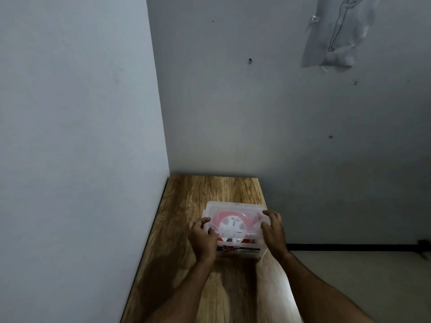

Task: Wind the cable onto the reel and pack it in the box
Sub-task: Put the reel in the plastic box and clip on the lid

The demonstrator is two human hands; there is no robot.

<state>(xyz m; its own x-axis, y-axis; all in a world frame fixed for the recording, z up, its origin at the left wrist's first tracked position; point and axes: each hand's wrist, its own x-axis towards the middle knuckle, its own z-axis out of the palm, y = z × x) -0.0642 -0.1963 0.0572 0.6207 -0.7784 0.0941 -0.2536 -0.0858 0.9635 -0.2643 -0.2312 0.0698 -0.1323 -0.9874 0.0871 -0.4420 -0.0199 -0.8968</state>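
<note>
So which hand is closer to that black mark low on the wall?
Right. The right hand grips the clear plastic box's right side, below the small black wall mark; the left hand holds the box's left side, farther off.

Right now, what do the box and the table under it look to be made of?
The box looks like translucent, slightly frosted plastic: the red cable and white reel show through its lid. The table shows brown wood grain with a dull sheen; solid wood or a printed laminate, I cannot tell. Both hands, left hand and right hand, grip the box's sides.
</note>
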